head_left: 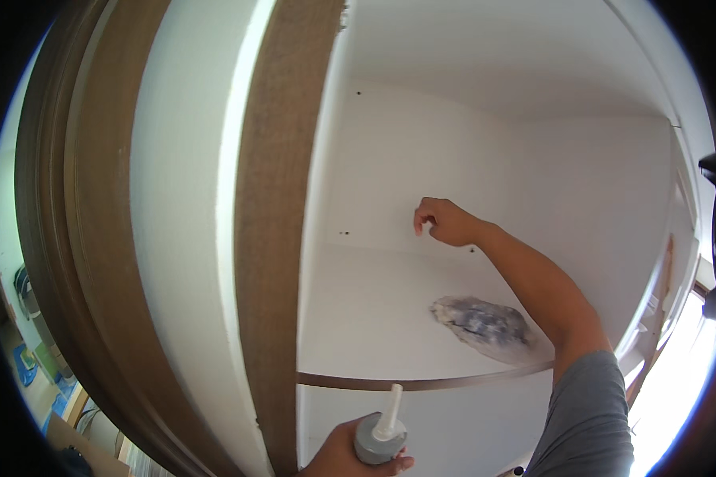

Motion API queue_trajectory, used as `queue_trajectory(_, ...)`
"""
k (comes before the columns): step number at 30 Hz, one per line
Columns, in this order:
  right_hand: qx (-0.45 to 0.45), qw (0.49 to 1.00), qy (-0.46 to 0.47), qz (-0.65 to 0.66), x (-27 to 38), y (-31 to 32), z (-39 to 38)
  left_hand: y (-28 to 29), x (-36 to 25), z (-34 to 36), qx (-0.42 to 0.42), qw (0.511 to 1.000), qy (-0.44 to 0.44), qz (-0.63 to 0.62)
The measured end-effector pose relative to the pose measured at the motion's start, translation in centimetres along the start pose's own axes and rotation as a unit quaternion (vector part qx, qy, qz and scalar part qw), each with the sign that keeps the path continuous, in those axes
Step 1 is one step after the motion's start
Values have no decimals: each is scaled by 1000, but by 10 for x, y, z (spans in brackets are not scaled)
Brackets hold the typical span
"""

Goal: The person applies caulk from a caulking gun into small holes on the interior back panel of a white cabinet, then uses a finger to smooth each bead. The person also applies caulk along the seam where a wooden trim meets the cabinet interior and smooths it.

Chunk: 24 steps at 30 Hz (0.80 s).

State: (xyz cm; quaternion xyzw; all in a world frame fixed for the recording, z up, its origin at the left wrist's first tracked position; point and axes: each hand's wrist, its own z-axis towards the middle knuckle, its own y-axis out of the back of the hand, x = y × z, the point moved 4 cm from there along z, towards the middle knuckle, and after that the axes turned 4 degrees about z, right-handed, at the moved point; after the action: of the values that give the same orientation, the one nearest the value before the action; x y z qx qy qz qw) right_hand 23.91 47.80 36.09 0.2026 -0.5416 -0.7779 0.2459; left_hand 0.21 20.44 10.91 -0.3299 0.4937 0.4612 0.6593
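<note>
My left hand [344, 450], low in the view, is wrapped round a sealant cartridge [379, 441] with a grey round end. Its white tapered nozzle [390, 412] points up, just below the shelf's front edge. Inside a white cabinet compartment [422, 143], my right hand [449, 222] hangs in front of the back wall with its fingers loosely bent downward. A gap shows between its fingers, and nothing is visible in them. Below my right forearm, a crumpled clump in grey, white and black [485, 322] lies on the shelf; its kind is unclear, perhaps plastic or cloth.
A brown wooden upright [274, 238] borders the compartment on the left, beside a pale panel [187, 222] with brown trim. The shelf's dark front edge [429, 385] crosses below the clump. Assorted items [56, 381] stand at the far lower left. Bright light enters at right.
</note>
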Motion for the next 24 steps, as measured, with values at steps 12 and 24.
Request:
queue_trajectory(12,57,994,-52,75,112,52,-158,-4,11,3,78,990,0,-115)
queue_trajectory(24,-201,968,-89,124,138,-7,-231,-25,16,3,150,979,22,-137)
